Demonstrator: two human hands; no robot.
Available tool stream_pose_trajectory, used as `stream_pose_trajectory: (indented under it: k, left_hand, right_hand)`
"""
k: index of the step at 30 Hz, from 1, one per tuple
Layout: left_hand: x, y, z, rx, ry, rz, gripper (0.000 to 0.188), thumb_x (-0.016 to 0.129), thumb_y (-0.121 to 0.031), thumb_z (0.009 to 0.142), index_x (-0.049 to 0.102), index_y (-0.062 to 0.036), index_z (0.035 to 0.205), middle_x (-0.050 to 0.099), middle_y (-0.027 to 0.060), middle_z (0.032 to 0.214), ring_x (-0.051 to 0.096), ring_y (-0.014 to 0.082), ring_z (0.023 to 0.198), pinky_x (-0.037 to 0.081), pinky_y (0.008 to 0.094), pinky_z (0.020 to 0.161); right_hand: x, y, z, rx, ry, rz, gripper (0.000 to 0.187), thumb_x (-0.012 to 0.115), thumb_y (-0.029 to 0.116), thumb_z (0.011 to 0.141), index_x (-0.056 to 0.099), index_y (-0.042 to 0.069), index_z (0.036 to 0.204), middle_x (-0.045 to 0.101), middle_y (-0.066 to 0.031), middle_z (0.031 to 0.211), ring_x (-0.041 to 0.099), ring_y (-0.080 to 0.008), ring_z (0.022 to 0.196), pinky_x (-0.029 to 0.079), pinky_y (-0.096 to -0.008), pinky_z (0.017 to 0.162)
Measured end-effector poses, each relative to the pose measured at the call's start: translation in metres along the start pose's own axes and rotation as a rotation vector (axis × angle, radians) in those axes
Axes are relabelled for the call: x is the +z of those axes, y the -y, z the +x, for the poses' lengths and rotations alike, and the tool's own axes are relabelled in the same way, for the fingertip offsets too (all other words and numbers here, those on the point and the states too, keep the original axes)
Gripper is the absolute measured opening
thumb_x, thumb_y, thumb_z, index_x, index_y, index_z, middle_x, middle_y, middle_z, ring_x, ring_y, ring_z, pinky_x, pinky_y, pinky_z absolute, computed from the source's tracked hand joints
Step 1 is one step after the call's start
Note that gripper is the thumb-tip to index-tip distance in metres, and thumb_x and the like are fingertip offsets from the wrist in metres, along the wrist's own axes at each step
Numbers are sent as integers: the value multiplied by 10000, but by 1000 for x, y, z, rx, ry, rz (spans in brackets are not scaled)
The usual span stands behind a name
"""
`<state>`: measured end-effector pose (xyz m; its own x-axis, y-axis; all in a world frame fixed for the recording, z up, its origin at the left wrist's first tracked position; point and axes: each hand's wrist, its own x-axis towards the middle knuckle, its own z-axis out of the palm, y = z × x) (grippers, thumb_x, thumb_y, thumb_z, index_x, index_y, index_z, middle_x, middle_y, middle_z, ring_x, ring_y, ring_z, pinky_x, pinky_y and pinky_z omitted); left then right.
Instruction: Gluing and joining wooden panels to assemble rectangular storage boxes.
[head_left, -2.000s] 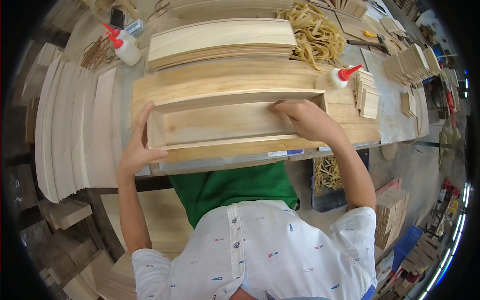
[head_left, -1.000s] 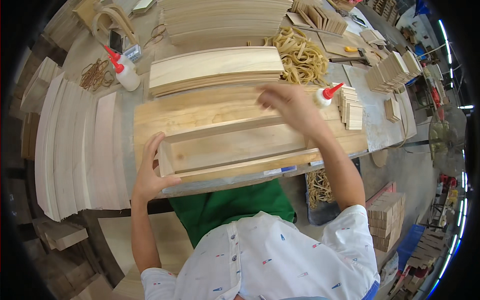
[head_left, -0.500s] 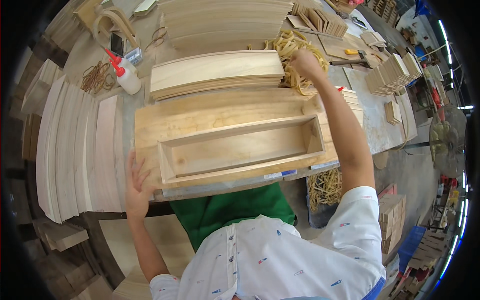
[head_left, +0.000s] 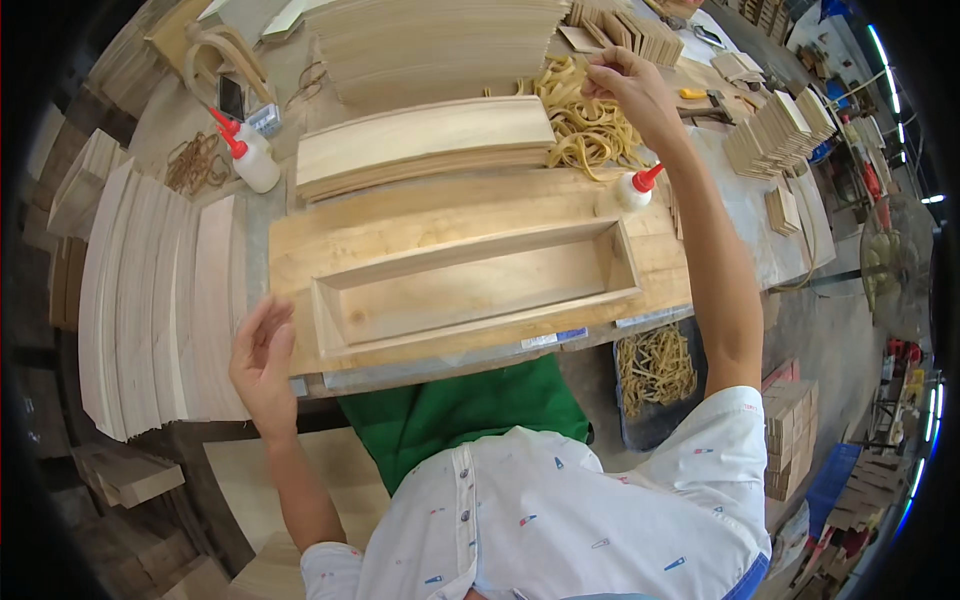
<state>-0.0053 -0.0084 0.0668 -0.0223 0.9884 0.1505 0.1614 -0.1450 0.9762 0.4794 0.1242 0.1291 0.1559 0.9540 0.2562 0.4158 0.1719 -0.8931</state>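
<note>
A long, shallow wooden box [head_left: 480, 285] with its top side uncovered lies on a wooden board [head_left: 400, 225] before me. Beside the board's left edge hovers my left hand [head_left: 263, 360], its fingers loosely bent and holding nothing. My right hand [head_left: 632, 92] is raised over a heap of yellowish bands [head_left: 590, 125], thumb and fingers pinched together. Whatever is between them is too small to make out. Under the right forearm, a white glue bottle [head_left: 634, 190] with a red nozzle stands on the board.
Behind the board sits a stack of thin wooden panels [head_left: 425, 145], with a taller stack [head_left: 440, 45] farther back. Long slats [head_left: 150, 300] line the left side. Two more red-tipped bottles [head_left: 257, 165] stand at the far left. A hammer [head_left: 710, 108] and small wooden pieces [head_left: 770, 135] lie right.
My right hand has risen from the band heap, moving up and away, which uncovers the glue bottle. My left hand has drawn slightly back from the board's edge.
</note>
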Motion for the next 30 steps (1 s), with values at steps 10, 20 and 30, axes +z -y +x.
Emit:
stream_pose_trajectory:
  k: [10, 20, 30]
  left_hand:
    - [142, -78, 20, -122, 548, -39, 465, 645, -105, 880, 516, -27, 1320, 651, 76, 1007, 630, 152, 908, 494, 290, 848]
    - [19, -15, 0, -278, 485, -368, 431, 575, 56, 734, 559, 7, 1163, 598, 26, 751, 503, 65, 573, 493, 243, 558]
    - [-23, 4, 32, -426, 410, -6, 610, 609, -11, 817, 438, -10, 1403, 350, -67, 516, 353, 38, 435, 402, 221, 459]
  right_hand:
    - [99, 73, -154, 168, 421, 704, 270, 557, 154, 967, 553, 20, 1201, 547, -37, 701, 534, -116, 581, 475, -271, 567]
    - [24, 49, -203, 302, 528, 26, 343, 729, 115, 791, 646, 55, 1119, 500, 47, 684, 463, -18, 560, 376, -211, 484]
    - [-41, -34, -205, 505, 107, -17, 470, 588, 98, 929, 495, 48, 1387, 322, 73, 659, 303, -16, 456, 255, -206, 386]
